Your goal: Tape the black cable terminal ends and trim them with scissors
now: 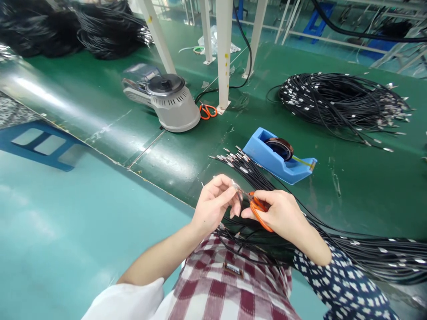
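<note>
My left hand (215, 204) pinches the end of a black cable (239, 195), where a small whitish piece shows at the fingertips. Orange-handled scissors (260, 217) are in my right hand (283, 211), their blades pointing left and meeting the cable end at my left fingertips. Whether the blades are fully closed is too small to tell. Just beyond my hands lies a bundle of black cables (258, 175) with white-labelled metallic ends. More loose cables (247, 235) pass below my hands, over the table's edge near the checked apron (230, 284).
A blue tape dispenser (276, 162) stands behind my right hand. Farther back are a grey round machine (176, 106), a second orange scissors (208, 112) and white posts (224, 58). A coiled cable heap (343, 104) lies right, on the green table (360, 178).
</note>
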Motion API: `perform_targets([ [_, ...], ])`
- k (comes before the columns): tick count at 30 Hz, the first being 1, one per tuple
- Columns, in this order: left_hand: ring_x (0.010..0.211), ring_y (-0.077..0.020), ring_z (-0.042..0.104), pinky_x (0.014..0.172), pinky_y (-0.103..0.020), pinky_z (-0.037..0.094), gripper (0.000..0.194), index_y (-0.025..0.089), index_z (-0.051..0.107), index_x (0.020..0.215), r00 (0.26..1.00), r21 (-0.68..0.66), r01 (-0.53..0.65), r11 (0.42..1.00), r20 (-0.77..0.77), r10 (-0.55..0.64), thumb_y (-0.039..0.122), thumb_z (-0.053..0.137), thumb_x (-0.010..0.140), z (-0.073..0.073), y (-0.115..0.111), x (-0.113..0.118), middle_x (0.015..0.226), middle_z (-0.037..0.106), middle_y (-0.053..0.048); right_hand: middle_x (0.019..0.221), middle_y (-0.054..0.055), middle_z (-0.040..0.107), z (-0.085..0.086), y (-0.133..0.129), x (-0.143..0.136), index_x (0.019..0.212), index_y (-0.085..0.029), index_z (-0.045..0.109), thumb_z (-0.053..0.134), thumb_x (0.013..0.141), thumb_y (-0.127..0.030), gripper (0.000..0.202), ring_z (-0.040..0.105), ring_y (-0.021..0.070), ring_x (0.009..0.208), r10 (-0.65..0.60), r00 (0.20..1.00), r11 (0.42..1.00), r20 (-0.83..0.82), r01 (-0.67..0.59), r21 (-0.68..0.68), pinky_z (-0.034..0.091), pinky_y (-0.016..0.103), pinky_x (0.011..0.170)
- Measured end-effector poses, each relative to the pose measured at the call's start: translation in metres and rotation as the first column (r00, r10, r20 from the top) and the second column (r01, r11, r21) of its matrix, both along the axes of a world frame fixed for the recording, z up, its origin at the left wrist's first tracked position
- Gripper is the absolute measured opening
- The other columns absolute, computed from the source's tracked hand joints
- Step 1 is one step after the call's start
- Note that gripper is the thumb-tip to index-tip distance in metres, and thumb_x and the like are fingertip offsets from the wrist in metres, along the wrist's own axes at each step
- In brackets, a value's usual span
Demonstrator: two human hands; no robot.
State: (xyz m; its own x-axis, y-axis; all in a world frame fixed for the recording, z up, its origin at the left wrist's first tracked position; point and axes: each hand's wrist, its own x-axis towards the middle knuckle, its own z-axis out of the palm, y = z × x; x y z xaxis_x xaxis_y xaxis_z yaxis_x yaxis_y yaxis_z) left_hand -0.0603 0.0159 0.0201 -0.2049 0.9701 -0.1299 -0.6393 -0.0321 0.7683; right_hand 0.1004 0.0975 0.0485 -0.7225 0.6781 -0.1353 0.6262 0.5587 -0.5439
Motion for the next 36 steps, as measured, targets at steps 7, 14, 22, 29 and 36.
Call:
perform_targets([
  [7,0.042,-0.0084,0.058,0.037,-0.016,0.043,0.021,0.016,0.054,0.081,1.000,0.019,0.005,1.000,-0.017,-0.004,0.028,0.071,0.085,0.0019,0.0006,0.0030,0.068,0.065,0.000,0.052,-0.005,0.039,-0.0005,-0.0025,0.0024,0.058,-0.020,0.045,0.059,0.081,-0.065,0.053,0.028,0.0101,0.052,-0.035,0.999,0.992,-0.006,0.034,-0.120,0.022,0.025,0.050],
  [14,0.044,-0.0092,0.058,0.038,-0.017,0.044,0.021,0.016,0.055,0.082,0.998,0.023,-0.024,0.999,-0.064,0.026,0.031,0.071,0.085,0.0017,0.0000,0.0046,0.065,0.064,0.000,0.053,-0.005,0.035,-0.0007,-0.0042,0.0024,0.058,-0.019,0.048,0.061,0.082,-0.060,0.049,0.028,0.0101,0.053,-0.058,0.998,0.980,-0.026,0.052,-0.190,0.022,0.024,0.050],
  [22,0.045,-0.0096,0.057,0.038,-0.018,0.045,0.022,0.017,0.055,0.083,0.994,0.016,-0.040,0.999,-0.100,0.041,0.034,0.070,0.085,-0.0010,-0.0001,0.0051,0.063,0.063,0.001,0.055,-0.005,0.032,-0.0012,-0.0053,0.0031,0.058,-0.019,0.044,0.059,0.082,-0.061,0.051,0.027,0.0106,0.055,-0.060,0.998,0.969,-0.017,0.054,-0.241,0.021,0.024,0.049],
  [29,0.045,-0.0099,0.058,0.039,-0.018,0.045,0.019,0.016,0.058,0.083,0.991,0.030,-0.023,0.999,-0.133,0.027,0.032,0.068,0.087,-0.0028,-0.0004,0.0041,0.061,0.063,0.000,0.054,-0.005,0.032,0.0009,-0.0028,0.0031,0.057,-0.020,0.040,0.059,0.082,-0.062,0.053,0.027,0.0103,0.053,-0.049,0.999,0.961,-0.004,0.046,-0.274,0.022,0.024,0.047],
  [36,0.045,-0.0096,0.058,0.039,-0.017,0.046,0.015,0.016,0.059,0.084,0.993,0.039,0.004,0.999,-0.120,0.001,0.028,0.066,0.089,-0.0051,-0.0005,0.0037,0.061,0.063,0.001,0.047,-0.005,0.039,0.0021,-0.0032,0.0044,0.057,-0.020,0.043,0.059,0.083,-0.061,0.051,0.033,0.0089,0.046,-0.063,0.998,0.911,0.011,0.062,-0.407,0.023,0.024,0.044],
])
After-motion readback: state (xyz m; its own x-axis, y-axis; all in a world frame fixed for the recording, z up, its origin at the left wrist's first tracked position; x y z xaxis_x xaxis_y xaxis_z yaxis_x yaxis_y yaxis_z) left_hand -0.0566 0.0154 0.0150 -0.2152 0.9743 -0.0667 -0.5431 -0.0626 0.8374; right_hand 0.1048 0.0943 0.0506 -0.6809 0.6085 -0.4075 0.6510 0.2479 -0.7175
